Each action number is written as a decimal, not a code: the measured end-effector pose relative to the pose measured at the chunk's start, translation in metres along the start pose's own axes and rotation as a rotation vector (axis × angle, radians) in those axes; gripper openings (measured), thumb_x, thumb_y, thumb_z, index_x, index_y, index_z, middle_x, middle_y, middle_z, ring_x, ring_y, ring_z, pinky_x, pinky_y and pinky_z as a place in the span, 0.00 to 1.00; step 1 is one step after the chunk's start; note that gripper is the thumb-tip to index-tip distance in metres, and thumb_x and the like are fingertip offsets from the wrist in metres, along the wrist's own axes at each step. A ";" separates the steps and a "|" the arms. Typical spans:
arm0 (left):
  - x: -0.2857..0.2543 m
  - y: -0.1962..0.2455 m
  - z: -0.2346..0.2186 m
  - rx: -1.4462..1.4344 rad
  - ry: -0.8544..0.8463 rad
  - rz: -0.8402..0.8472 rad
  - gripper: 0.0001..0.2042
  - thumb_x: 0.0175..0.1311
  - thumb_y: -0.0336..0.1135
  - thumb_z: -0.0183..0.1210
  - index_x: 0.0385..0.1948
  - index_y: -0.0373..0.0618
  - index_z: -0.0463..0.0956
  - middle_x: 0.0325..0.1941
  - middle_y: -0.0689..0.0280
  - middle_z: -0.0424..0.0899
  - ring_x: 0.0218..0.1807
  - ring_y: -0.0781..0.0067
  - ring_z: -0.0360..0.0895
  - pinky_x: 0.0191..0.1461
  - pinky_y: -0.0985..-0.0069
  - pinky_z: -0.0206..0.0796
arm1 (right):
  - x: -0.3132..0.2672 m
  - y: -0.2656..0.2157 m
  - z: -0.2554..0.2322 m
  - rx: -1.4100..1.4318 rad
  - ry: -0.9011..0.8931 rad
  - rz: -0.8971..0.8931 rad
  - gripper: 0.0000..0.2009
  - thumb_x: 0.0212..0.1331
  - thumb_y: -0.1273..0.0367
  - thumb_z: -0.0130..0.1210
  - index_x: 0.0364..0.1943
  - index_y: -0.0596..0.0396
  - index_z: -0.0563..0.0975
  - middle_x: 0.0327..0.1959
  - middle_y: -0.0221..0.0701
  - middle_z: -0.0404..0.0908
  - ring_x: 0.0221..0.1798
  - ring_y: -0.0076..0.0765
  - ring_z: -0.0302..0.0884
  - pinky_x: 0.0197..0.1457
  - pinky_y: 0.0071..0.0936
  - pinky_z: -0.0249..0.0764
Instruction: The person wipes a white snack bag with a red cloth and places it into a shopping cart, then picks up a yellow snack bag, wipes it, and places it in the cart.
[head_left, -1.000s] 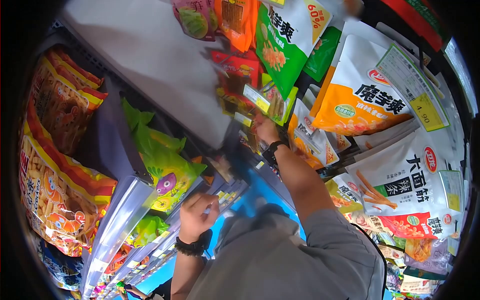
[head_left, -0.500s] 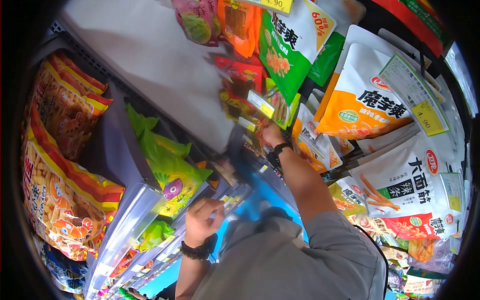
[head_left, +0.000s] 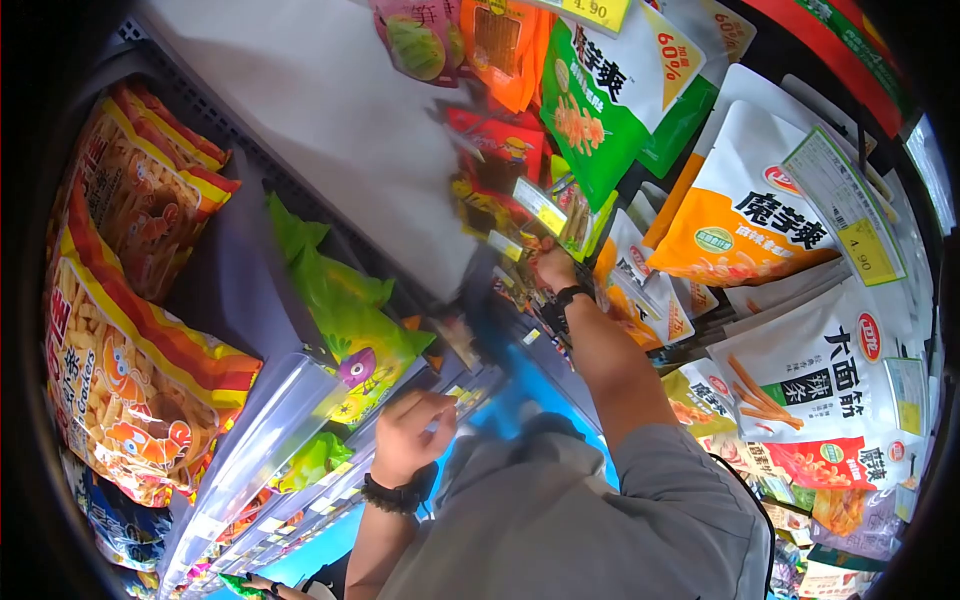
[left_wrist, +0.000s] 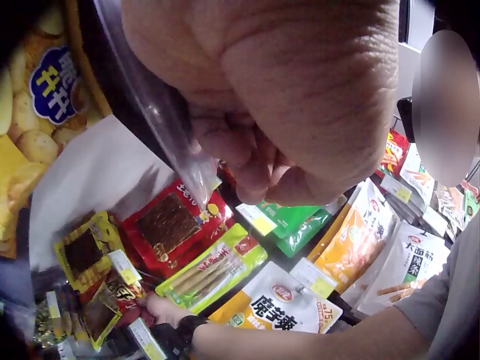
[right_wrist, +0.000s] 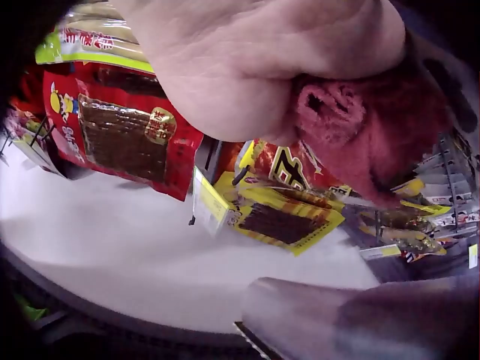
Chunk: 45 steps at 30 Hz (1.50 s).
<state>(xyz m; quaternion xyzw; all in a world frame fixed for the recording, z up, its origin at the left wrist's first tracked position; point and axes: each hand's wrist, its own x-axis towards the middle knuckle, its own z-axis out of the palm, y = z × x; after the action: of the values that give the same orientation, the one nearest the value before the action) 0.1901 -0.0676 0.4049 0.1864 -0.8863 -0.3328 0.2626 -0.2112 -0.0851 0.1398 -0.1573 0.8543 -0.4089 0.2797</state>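
My right hand (head_left: 556, 268) reaches among small hanging snack packets and grips a crumpled dark red cloth (right_wrist: 379, 139). Its rolled end shows beside the palm in the right wrist view; the fingertips are hidden. Close to that hand hang a yellow packet with a dark window (right_wrist: 289, 221), a red packet of brown strips (right_wrist: 124, 139) and a lime-edged packet (left_wrist: 214, 270). Over on the left, my left hand (head_left: 410, 438) hovers in front of the lower shelves. Its fingers are loosely curled with nothing in them.
A white panel (head_left: 330, 120) spans the upper middle. Large cracker bags (head_left: 140, 390) and green snack bags (head_left: 345, 320) fill the left shelves, edged by a clear plastic strip (head_left: 265, 430). White-and-orange pouches (head_left: 740, 210) with price tags (head_left: 850, 215) hang at the right. Another person's hand (head_left: 262, 583) appears bottom left.
The shelves and packets have shifted slightly right and down in the head view. My right hand stays at the same hanging packets, and the left hand keeps its loose curl.
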 end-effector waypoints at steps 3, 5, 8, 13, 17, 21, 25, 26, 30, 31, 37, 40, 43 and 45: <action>0.000 -0.001 0.000 0.000 0.001 0.010 0.08 0.56 0.18 0.67 0.37 0.38 0.87 0.32 0.60 0.87 0.31 0.66 0.87 0.36 0.74 0.79 | -0.002 -0.003 0.000 0.018 0.026 0.019 0.13 0.71 0.62 0.60 0.49 0.55 0.85 0.44 0.47 0.92 0.47 0.52 0.93 0.49 0.47 0.85; 0.000 -0.001 -0.001 0.003 -0.002 0.015 0.08 0.56 0.19 0.67 0.37 0.38 0.87 0.33 0.60 0.88 0.31 0.65 0.86 0.36 0.74 0.79 | 0.003 -0.001 0.004 -0.068 0.076 0.038 0.15 0.68 0.61 0.63 0.50 0.55 0.85 0.45 0.47 0.92 0.49 0.53 0.92 0.51 0.47 0.85; -0.001 -0.003 -0.001 0.009 -0.003 0.021 0.08 0.56 0.19 0.67 0.37 0.38 0.87 0.33 0.59 0.88 0.31 0.65 0.86 0.36 0.73 0.79 | 0.006 0.007 0.008 -0.168 0.112 -0.094 0.17 0.65 0.58 0.67 0.48 0.56 0.86 0.46 0.49 0.91 0.53 0.54 0.91 0.54 0.47 0.84; 0.001 -0.001 -0.003 0.012 0.002 0.019 0.07 0.57 0.21 0.68 0.36 0.39 0.88 0.33 0.59 0.89 0.31 0.63 0.87 0.36 0.71 0.79 | -0.015 -0.017 -0.004 -0.262 0.034 -0.036 0.22 0.62 0.56 0.73 0.54 0.54 0.87 0.51 0.48 0.91 0.58 0.51 0.90 0.58 0.44 0.84; 0.001 0.000 -0.003 0.031 0.012 0.024 0.06 0.57 0.22 0.69 0.36 0.40 0.88 0.33 0.59 0.89 0.32 0.60 0.87 0.37 0.69 0.80 | -0.021 -0.022 -0.007 -0.195 -0.001 -0.125 0.24 0.62 0.56 0.74 0.58 0.53 0.86 0.50 0.45 0.92 0.57 0.48 0.90 0.58 0.43 0.84; 0.000 -0.002 -0.002 0.005 0.032 0.026 0.06 0.58 0.25 0.69 0.36 0.43 0.88 0.33 0.60 0.87 0.32 0.56 0.86 0.37 0.65 0.80 | -0.021 -0.018 -0.003 -0.165 0.123 -0.249 0.26 0.60 0.54 0.75 0.56 0.55 0.83 0.46 0.50 0.91 0.53 0.63 0.88 0.55 0.51 0.83; 0.000 0.000 -0.003 0.007 0.024 0.012 0.06 0.58 0.25 0.69 0.37 0.43 0.88 0.33 0.60 0.87 0.33 0.57 0.86 0.38 0.66 0.80 | -0.036 -0.036 -0.010 -0.342 0.157 -0.269 0.19 0.66 0.58 0.67 0.57 0.50 0.82 0.50 0.49 0.90 0.55 0.63 0.88 0.56 0.54 0.83; 0.000 0.000 -0.004 0.014 0.016 0.014 0.06 0.59 0.25 0.69 0.36 0.42 0.88 0.33 0.60 0.88 0.33 0.58 0.87 0.38 0.67 0.80 | -0.034 -0.042 -0.012 -0.391 0.133 -0.249 0.18 0.67 0.59 0.65 0.56 0.50 0.82 0.50 0.49 0.90 0.55 0.63 0.88 0.57 0.54 0.83; 0.000 0.000 -0.005 0.005 0.021 0.015 0.05 0.59 0.25 0.69 0.36 0.42 0.88 0.34 0.60 0.88 0.34 0.58 0.87 0.38 0.67 0.80 | -0.033 -0.044 -0.011 -0.417 0.162 -0.179 0.15 0.69 0.62 0.61 0.56 0.48 0.83 0.51 0.49 0.90 0.56 0.63 0.88 0.57 0.55 0.84; -0.001 0.000 -0.006 0.012 0.014 0.016 0.05 0.60 0.26 0.69 0.36 0.42 0.88 0.34 0.60 0.88 0.34 0.58 0.87 0.39 0.67 0.80 | -0.030 -0.043 -0.011 -0.412 0.159 -0.166 0.15 0.69 0.61 0.61 0.56 0.48 0.84 0.52 0.49 0.90 0.57 0.62 0.88 0.57 0.55 0.84; -0.003 -0.004 -0.007 0.007 0.000 0.025 0.05 0.60 0.26 0.68 0.37 0.42 0.88 0.34 0.61 0.88 0.35 0.58 0.86 0.40 0.66 0.80 | 0.000 -0.026 -0.020 -0.414 0.168 -0.131 0.13 0.72 0.61 0.61 0.54 0.50 0.85 0.47 0.53 0.91 0.51 0.60 0.91 0.53 0.54 0.86; -0.004 -0.005 -0.007 0.007 -0.002 0.025 0.06 0.60 0.26 0.68 0.37 0.43 0.88 0.34 0.61 0.88 0.35 0.58 0.86 0.40 0.65 0.80 | 0.020 -0.027 -0.025 -0.169 0.094 0.044 0.17 0.57 0.64 0.75 0.45 0.62 0.87 0.45 0.54 0.92 0.49 0.54 0.94 0.51 0.46 0.90; -0.004 -0.004 -0.009 -0.015 -0.012 0.021 0.06 0.59 0.26 0.67 0.37 0.43 0.88 0.34 0.62 0.87 0.34 0.57 0.85 0.39 0.65 0.79 | 0.054 -0.004 -0.017 -0.240 0.115 0.030 0.13 0.64 0.69 0.67 0.45 0.68 0.86 0.41 0.53 0.92 0.43 0.54 0.95 0.42 0.49 0.90; -0.005 -0.006 -0.010 -0.040 -0.020 0.010 0.06 0.59 0.26 0.67 0.37 0.43 0.88 0.34 0.62 0.87 0.34 0.57 0.85 0.39 0.64 0.79 | 0.070 0.004 -0.012 -0.274 0.136 0.041 0.13 0.67 0.67 0.64 0.45 0.65 0.85 0.42 0.52 0.92 0.45 0.55 0.94 0.45 0.50 0.89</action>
<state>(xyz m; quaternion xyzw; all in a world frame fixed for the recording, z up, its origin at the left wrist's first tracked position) 0.2008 -0.0738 0.4056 0.1735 -0.8830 -0.3508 0.2591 -0.2746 -0.1101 0.1182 -0.1484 0.9221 -0.2923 0.2056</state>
